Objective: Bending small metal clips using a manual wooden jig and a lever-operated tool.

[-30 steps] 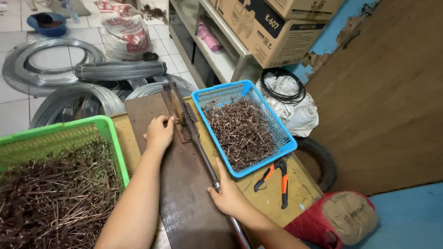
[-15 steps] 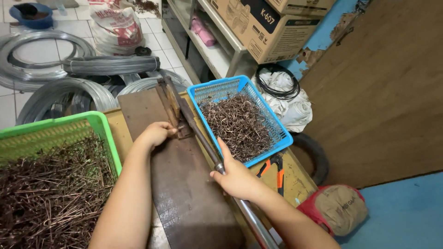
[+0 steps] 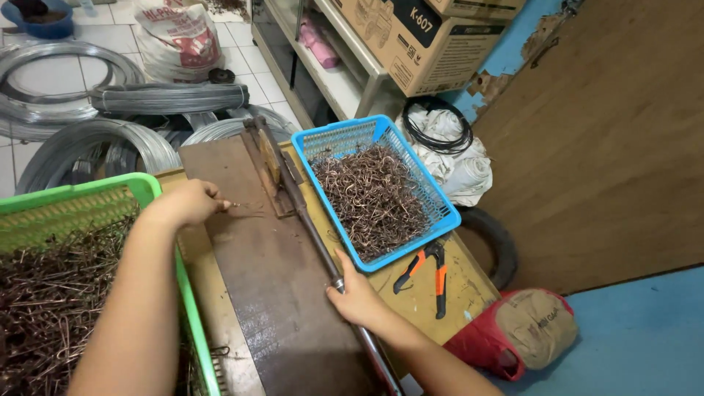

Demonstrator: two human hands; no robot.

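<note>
My left hand (image 3: 187, 203) pinches a short piece of brown wire (image 3: 236, 205) over a dark wooden board (image 3: 271, 293), just left of a metal bending jig (image 3: 268, 165). A long metal lever bar (image 3: 315, 242) runs from the jig toward me, and my right hand (image 3: 357, 293) grips it near its lower part. A blue basket (image 3: 440, 198) of bent brown wire pieces sits right of the bar. A green basket (image 3: 147, 187) filled with straight brown wire pieces stands at my left.
Orange-handled pliers (image 3: 433, 271) lie on the yellow bench below the blue basket. Coils of grey wire (image 3: 110, 139) pile on the tiled floor behind. A shelf with cardboard boxes (image 3: 418, 37) stands at the back, a tyre (image 3: 499, 242) and a sack (image 3: 528, 330) at right.
My left hand has drawn back from the jig to the left with a wire piece. The right hand has stayed on the lever bar as it swung down.
</note>
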